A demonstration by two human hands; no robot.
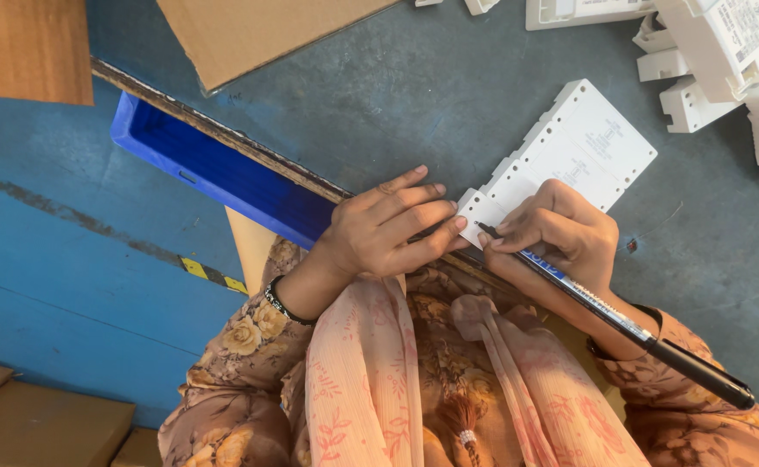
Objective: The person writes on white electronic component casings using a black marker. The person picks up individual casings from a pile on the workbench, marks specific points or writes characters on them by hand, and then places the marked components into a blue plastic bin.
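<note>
A flat white plastic unit (583, 143) with notched edges lies at an angle on the grey tabletop (449, 95). My left hand (388, 229), a dark bracelet on its wrist, rests at the table's near edge with its fingertips touching the unit's near corner. My right hand (561, 233) grips a dark marker pen (621, 322). The pen's tip touches that same corner, and its capped end points back toward my right sleeve.
A blue plastic bin (215, 164) sits below the table's edge to the left. A cardboard sheet (250, 30) lies at the far side. Several more white units (725, 52) are piled at the top right. Cardboard boxes (42, 424) stand on the blue floor.
</note>
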